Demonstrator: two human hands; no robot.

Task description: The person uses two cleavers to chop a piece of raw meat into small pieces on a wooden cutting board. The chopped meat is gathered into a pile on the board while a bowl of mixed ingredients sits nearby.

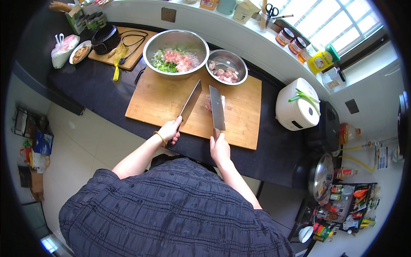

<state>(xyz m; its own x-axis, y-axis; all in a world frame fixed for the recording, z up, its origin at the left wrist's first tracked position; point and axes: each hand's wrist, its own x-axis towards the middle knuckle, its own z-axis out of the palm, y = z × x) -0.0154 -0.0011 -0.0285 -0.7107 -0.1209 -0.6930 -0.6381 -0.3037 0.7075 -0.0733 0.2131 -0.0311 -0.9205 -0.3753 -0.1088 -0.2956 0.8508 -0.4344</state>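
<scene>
Dark counter [107, 96]: bears a wooden cutting board [162, 100].

Large steel bowl [176, 52]: minced meat and greens, at the board's far edge; smaller bowl [226, 66] of meat pieces beside it.

Two cleavers: left cleaver [190, 103] tilted, right cleaver [217, 108] edge-down beside a small pink meat pile [208, 103] mid-board.

Left hand [170, 131], right hand [220, 148]: each closed fully round its cleaver handle.

Risk, judged: blades lie near together; a mistimed chop could clash them or scatter meat off the board.
</scene>
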